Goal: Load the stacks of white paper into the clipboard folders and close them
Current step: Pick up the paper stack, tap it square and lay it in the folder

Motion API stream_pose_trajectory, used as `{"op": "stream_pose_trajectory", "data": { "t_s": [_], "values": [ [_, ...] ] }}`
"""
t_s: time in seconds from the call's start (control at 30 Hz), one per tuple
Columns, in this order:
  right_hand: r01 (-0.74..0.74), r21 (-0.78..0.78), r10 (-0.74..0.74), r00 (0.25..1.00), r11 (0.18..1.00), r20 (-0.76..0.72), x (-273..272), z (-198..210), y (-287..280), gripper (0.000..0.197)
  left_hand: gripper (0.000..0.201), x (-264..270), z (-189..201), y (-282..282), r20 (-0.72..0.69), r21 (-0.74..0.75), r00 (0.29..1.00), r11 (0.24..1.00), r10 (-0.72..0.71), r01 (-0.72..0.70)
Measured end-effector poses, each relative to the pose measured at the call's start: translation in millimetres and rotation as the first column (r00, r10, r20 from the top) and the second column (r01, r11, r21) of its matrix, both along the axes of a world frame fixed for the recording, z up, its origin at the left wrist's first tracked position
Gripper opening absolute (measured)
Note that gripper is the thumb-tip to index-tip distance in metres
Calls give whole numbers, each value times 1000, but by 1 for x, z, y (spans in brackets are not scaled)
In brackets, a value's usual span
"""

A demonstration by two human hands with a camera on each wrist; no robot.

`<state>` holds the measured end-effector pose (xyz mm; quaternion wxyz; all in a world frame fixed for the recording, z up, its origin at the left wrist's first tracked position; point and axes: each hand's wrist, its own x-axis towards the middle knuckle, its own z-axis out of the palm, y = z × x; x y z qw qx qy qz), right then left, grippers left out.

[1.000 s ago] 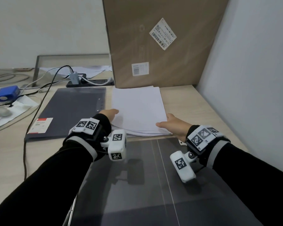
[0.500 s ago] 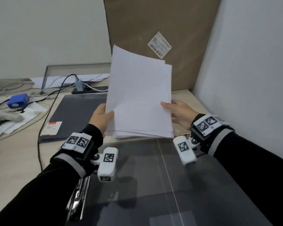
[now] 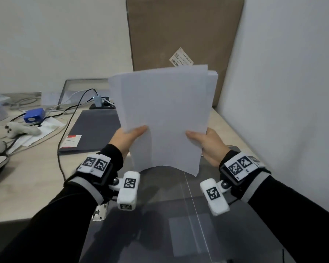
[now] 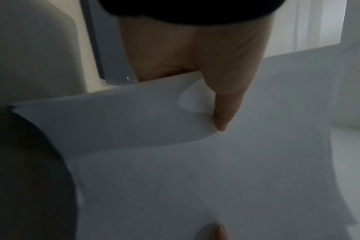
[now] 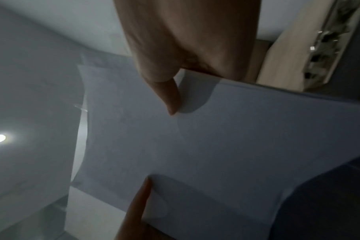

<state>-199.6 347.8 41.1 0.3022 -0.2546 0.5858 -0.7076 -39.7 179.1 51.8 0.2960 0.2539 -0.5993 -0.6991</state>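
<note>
- Desk (image 3: 36, 179) of pale wood runs along a white wall and carries everything here.
- Brown cardboard box (image 3: 179, 35) stands upright at the back, leaning in the corner, with a white label on its face.
- Open clipboard folder (image 3: 179, 224), dark grey, lies flat nearest the person, its metal clip (image 3: 100, 212) showing at the left edge beside the left sleeve.
- Closed folder (image 3: 97, 128), also dark grey with a red and white sticker at its near corner, lies flat further back on the left.
- Stack of white paper (image 3: 165, 118) is held up off the desk, nearly upright, above the far end of the open clipboard folder; its sheets are fanned a little at the top and its lower edge bows upward.
- Left hand (image 3: 126, 138) grips the stack's left edge, thumb on the front face and fingers (image 4: 221, 230) behind, pinching the sheets.
- Right hand (image 3: 205, 143) grips the right edge the same way, thumb in front and fingers (image 5: 138, 209) at the back.
- Black cable (image 3: 65, 120) trails across the desk at the left.
- Blue box (image 3: 34, 115) sits far left among papers.
- Grey controller (image 3: 19, 130) lies just beside it.
</note>
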Motion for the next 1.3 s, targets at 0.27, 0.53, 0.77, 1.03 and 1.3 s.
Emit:
{"op": "stream_pose_trajectory", "data": {
  "t_s": [0.27, 0.53, 0.77, 1.03, 1.3],
  "values": [
    [50, 41, -50, 999, 998, 17, 6, 4, 3, 41, 32, 2, -1, 6, 114, 29, 992, 998, -51, 48],
    [40, 73, -42, 999, 997, 16, 13, -10, 0, 38, 50, 1, -11, 10, 127, 9, 991, 999, -48, 47],
    [33, 102, -33, 999, 994, -2, 16, -22, -4, 34, 48, 4, -20, 4, 166, 50, 986, 999, -19, 11],
    [222, 255, -156, 955, 941, -253, 17, -24, -4, 30, 15, -1, -25, 0, 277, -1, 961, 1000, 15, -15],
    [150, 463, -103, 987, 873, -127, 18, -26, 22, 36, 38, 42, -41, -13, 608, -370, 777, 924, 163, 96]
  ]
}}
